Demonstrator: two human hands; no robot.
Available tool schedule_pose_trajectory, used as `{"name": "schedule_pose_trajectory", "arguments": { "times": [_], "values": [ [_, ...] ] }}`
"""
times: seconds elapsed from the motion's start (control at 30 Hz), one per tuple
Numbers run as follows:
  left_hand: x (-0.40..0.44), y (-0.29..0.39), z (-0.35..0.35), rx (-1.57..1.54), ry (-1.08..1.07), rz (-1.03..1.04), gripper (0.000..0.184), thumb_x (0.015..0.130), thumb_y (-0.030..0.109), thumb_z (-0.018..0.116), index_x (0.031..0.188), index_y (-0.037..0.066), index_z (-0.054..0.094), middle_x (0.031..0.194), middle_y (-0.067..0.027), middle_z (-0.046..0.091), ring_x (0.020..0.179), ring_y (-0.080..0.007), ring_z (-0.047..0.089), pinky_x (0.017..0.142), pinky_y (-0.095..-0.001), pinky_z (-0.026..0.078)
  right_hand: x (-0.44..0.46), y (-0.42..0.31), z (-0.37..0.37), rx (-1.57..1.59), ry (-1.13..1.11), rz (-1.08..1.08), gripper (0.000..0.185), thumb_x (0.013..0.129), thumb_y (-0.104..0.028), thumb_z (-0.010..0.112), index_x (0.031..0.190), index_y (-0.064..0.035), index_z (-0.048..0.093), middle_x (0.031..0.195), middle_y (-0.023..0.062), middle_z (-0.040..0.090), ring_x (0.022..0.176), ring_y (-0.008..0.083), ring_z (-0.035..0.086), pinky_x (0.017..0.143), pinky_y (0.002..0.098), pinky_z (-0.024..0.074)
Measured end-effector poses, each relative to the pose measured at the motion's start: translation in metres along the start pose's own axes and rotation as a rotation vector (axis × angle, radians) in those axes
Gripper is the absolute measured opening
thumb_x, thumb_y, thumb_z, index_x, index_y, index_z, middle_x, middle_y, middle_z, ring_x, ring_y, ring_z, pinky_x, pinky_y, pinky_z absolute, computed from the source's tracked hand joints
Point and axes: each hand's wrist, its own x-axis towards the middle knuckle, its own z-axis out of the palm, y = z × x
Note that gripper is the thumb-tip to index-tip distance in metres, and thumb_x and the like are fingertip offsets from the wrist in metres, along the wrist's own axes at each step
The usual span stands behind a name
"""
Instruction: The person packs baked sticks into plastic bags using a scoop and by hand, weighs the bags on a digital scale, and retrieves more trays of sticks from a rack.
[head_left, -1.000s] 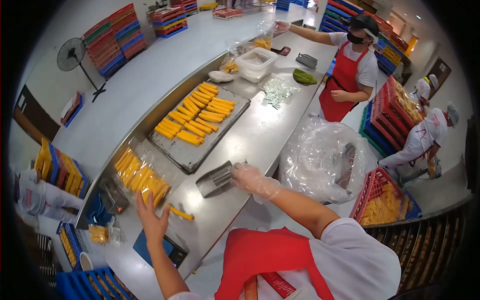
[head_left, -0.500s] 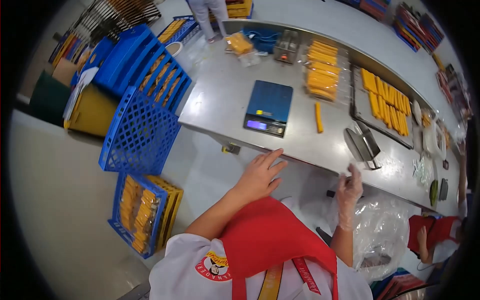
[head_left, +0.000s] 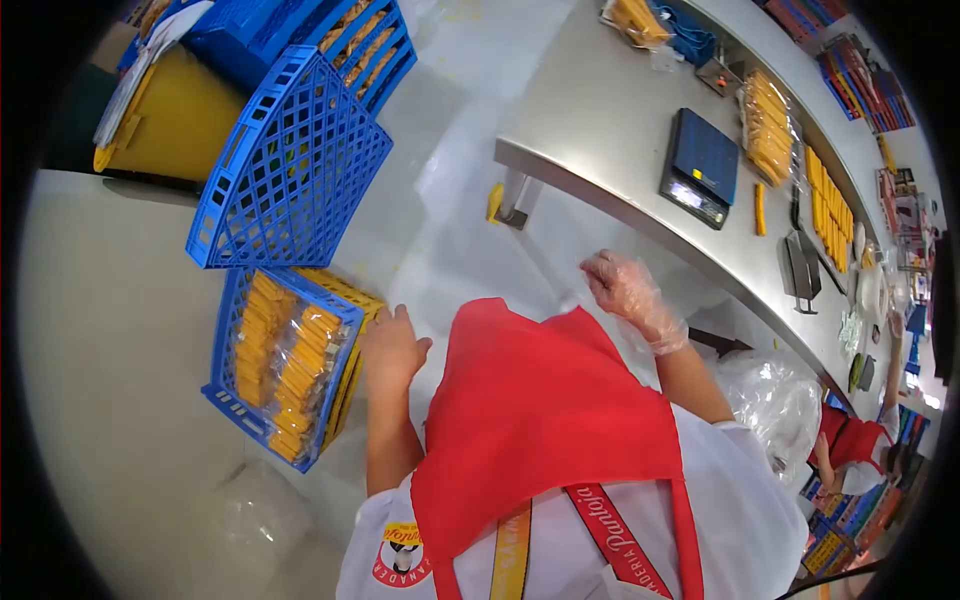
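Note:
My bare left hand (head_left: 393,348) is beside the right edge of a blue crate (head_left: 228,400) that holds bagged yellow sticks (head_left: 300,375); its fingers are apart and it holds nothing visible. My right hand (head_left: 625,290), in a clear plastic glove, hangs over the floor in front of the steel table (head_left: 590,150), its fingers curled; whether anything is in them is too small to tell. On the table lie a blue scale (head_left: 703,160), a single yellow stick (head_left: 760,208), a bag of yellow sticks (head_left: 768,130) and a metal scoop (head_left: 802,265).
An upright blue lattice crate (head_left: 290,170) stands behind the filled one, with more blue crates above. A clear plastic bag (head_left: 770,400) bulges below the table at the right. A co-worker in a red apron (head_left: 848,440) stands at the far right.
The view has swung left, away from the table. My left hand has left the table side and come near the filled crate. My right hand has moved away from the scoop, which stays on the table.

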Motion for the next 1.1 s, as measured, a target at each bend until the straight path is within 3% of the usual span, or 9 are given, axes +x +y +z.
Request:
{"name": "schedule_pose_trajectory", "arguments": {
  "times": [0.1,0.17,0.23,0.3,0.47,0.6,0.83,0.97,1.1],
  "values": [
    [0.031,-0.054,0.007,-0.149,0.152,0.073,0.073,0.079,0.033,0.077,0.139,0.003,0.048,0.143,-0.0242,0.049,0.126,-0.0391,0.052,0.099,-0.0484,0.047,0.043,-0.016,0.003,0.017,-0.036,-0.022,0.016,0.086,-0.003,0.063,0.100,-0.0061,0.070,0.089,0.0133,0.067,0.076,0.0331,0.066,0.066,0.0399,0.0538],
    [0.061,-0.076,0.000,-0.334,0.170,0.237,0.075,0.079,0.031,0.078,0.140,0.000,0.047,0.141,-0.0250,0.050,0.129,-0.0406,0.050,0.108,-0.0436,0.042,0.074,-0.017,0.004,0.214,0.070,0.102,0.018,0.087,-0.001,0.063,0.103,-0.0058,0.071,0.091,0.0114,0.068,0.073,0.0260,0.065,0.067,0.0352,0.0530],
    [0.098,-0.095,-0.008,-0.349,0.158,0.229,0.073,0.079,0.031,0.077,0.140,0.001,0.048,0.142,-0.0249,0.049,0.129,-0.0404,0.050,0.106,-0.0443,0.043,0.108,-0.006,0.010,0.261,0.110,0.161,0.015,0.088,-0.009,0.064,0.100,-0.0044,0.072,0.091,0.0123,0.070,0.078,0.0274,0.068,0.072,0.0358,0.0545],
    [0.126,-0.110,-0.025,-0.355,0.151,0.223,0.072,0.080,0.030,0.076,0.140,0.002,0.048,0.143,-0.0249,0.048,0.129,-0.0402,0.049,0.104,-0.0450,0.045,0.148,-0.001,0.009,0.812,0.320,0.474,0.017,0.089,-0.011,0.067,0.100,0.0000,0.072,0.085,0.0077,0.070,0.073,0.0176,0.065,0.066,0.0301,0.0519],
    [0.155,-0.142,-0.095,-0.339,0.130,-0.009,0.070,0.081,0.028,0.075,0.140,0.003,0.048,0.144,-0.0239,0.047,0.129,-0.0400,0.049,0.104,-0.0459,0.044,0.282,0.042,0.001,1.024,0.640,0.609,0.018,0.089,-0.008,0.068,0.102,0.0041,0.070,0.082,0.0057,0.068,0.068,0.0096,0.057,0.060,0.0222,0.0448],
    [0.183,-0.162,-0.149,-0.296,0.179,0.058,0.071,0.080,0.026,0.076,0.141,0.004,0.047,0.144,-0.0236,0.048,0.128,-0.0405,0.050,0.103,-0.0456,0.045,0.380,0.057,-0.010,1.133,0.807,0.556,0.021,0.087,-0.009,0.071,0.102,0.0055,0.070,0.081,0.0070,0.067,0.065,0.0090,0.055,0.057,0.0206,0.0416],
    [0.267,-0.149,-0.259,-0.416,0.452,0.254,0.052,0.084,0.014,0.071,0.132,0.002,0.052,0.129,-0.0228,0.057,0.116,-0.0423,0.056,0.096,-0.0457,0.048,0.451,0.139,0.011,1.051,0.840,0.566,0.021,0.085,-0.012,0.073,0.098,0.0041,0.071,0.074,0.0044,0.064,0.064,0.0091,0.053,0.058,0.0223,0.0416],
    [0.339,-0.130,-0.331,-0.453,0.523,0.472,0.043,0.084,0.010,0.070,0.124,0.001,0.055,0.123,-0.0208,0.060,0.111,-0.0421,0.058,0.092,-0.0459,0.048,0.441,0.133,-0.008,0.990,0.604,1.012,0.024,0.082,-0.021,0.074,0.090,0.0019,0.072,0.070,0.0032,0.061,0.058,0.0090,0.048,0.053,0.0223,0.0359],
    [0.407,-0.098,-0.403,-0.278,0.461,0.639,0.043,0.083,0.009,0.070,0.123,0.002,0.056,0.121,-0.0200,0.060,0.109,-0.0410,0.059,0.091,-0.0456,0.048,0.438,0.156,-0.017,1.090,0.368,1.065,0.022,0.085,-0.018,0.068,0.097,0.0011,0.069,0.066,0.0077,0.063,0.042,0.0111,0.042,0.040,0.0271,0.0306]
  ]
}}
